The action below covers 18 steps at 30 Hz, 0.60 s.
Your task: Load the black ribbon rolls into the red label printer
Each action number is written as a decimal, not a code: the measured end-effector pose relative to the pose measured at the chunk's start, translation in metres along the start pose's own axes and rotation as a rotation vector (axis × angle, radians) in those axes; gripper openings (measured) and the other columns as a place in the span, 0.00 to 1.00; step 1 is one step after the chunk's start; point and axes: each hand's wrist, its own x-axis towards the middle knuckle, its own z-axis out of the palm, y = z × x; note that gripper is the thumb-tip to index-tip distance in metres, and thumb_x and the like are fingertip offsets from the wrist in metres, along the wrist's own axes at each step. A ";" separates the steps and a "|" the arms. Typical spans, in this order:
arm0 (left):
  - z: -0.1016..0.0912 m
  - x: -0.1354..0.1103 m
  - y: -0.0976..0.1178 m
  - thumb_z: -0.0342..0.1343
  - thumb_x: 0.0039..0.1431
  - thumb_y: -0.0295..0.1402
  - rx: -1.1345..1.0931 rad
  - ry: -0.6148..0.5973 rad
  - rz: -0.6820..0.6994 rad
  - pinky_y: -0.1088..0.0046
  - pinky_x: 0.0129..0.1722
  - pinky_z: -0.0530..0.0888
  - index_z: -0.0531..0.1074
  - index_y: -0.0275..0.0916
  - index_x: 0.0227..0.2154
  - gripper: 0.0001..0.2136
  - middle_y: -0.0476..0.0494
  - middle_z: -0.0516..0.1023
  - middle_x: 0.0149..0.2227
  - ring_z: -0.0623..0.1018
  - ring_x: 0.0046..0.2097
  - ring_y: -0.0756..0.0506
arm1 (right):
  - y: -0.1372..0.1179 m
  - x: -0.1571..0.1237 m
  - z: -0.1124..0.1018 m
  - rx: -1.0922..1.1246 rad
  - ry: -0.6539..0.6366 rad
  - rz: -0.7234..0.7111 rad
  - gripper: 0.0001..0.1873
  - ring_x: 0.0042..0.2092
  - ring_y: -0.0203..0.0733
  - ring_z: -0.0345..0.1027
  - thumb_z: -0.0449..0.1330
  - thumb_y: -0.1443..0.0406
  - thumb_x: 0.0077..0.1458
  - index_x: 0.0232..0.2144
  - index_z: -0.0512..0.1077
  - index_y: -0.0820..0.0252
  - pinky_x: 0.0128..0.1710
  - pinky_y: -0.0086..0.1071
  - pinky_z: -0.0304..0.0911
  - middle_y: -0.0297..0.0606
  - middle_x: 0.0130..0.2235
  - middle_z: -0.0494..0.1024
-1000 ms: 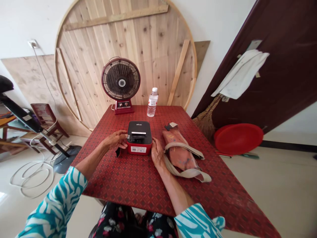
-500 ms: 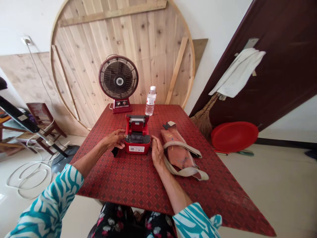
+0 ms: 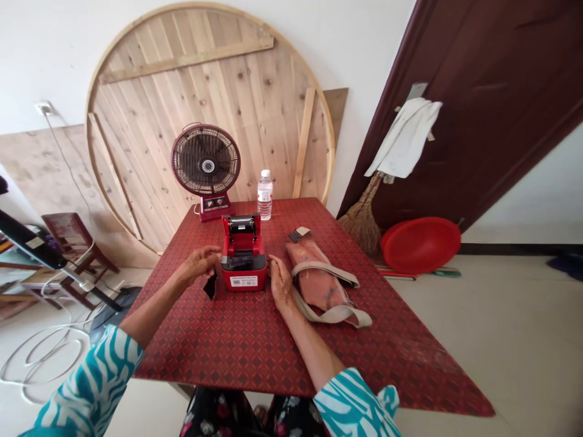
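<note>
A small red-and-black printer [image 3: 244, 281] stands on the table with its lid raised. A roller shows in the lid, and a white label with a square code is on the front. My left hand [image 3: 200, 265] is at the printer's left side, fingers loosely stretched towards its edge; I cannot tell whether they touch it. A black flap or strap [image 3: 210, 286] hangs by that side, below the fingers. Along the right side lies my right hand [image 3: 281, 284], its fingers extended beside the casing. Neither hand is wrapped round anything.
An orange-pink pouch [image 3: 314, 282] with a pale strap lies right of my right hand. Behind the printer stand a red fan [image 3: 207, 165] and a water bottle [image 3: 265, 195]. The patterned red table [image 3: 218, 349] narrows towards a round wooden board [image 3: 255, 133] against the wall.
The view has shifted, so everything on the table sits a little further left. Both hands stay on either side of the printer, and its lid is still raised.
</note>
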 end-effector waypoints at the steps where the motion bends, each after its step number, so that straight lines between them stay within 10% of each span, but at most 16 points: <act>1: 0.000 0.001 0.003 0.59 0.52 0.38 0.059 0.038 0.078 0.80 0.17 0.62 0.69 0.35 0.41 0.16 0.56 0.67 0.18 0.65 0.16 0.55 | 0.000 0.000 0.000 -0.002 -0.005 -0.005 0.22 0.51 0.45 0.68 0.46 0.53 0.57 0.44 0.72 0.57 0.54 0.41 0.60 0.42 0.48 0.76; 7: 0.020 0.032 0.037 0.56 0.51 0.32 0.595 -0.058 0.466 0.75 0.37 0.71 0.78 0.41 0.32 0.07 0.47 0.81 0.34 0.77 0.36 0.47 | 0.005 0.003 0.003 -0.007 -0.008 -0.018 0.21 0.49 0.45 0.69 0.47 0.54 0.57 0.42 0.73 0.57 0.53 0.40 0.61 0.41 0.45 0.77; 18: 0.058 0.088 0.047 0.59 0.35 0.21 1.011 -0.340 0.324 0.78 0.25 0.62 0.74 0.42 0.17 0.08 0.50 0.75 0.19 0.73 0.26 0.47 | 0.002 0.003 0.000 -0.015 -0.004 0.009 0.21 0.50 0.45 0.68 0.46 0.55 0.57 0.43 0.73 0.57 0.54 0.41 0.61 0.41 0.47 0.77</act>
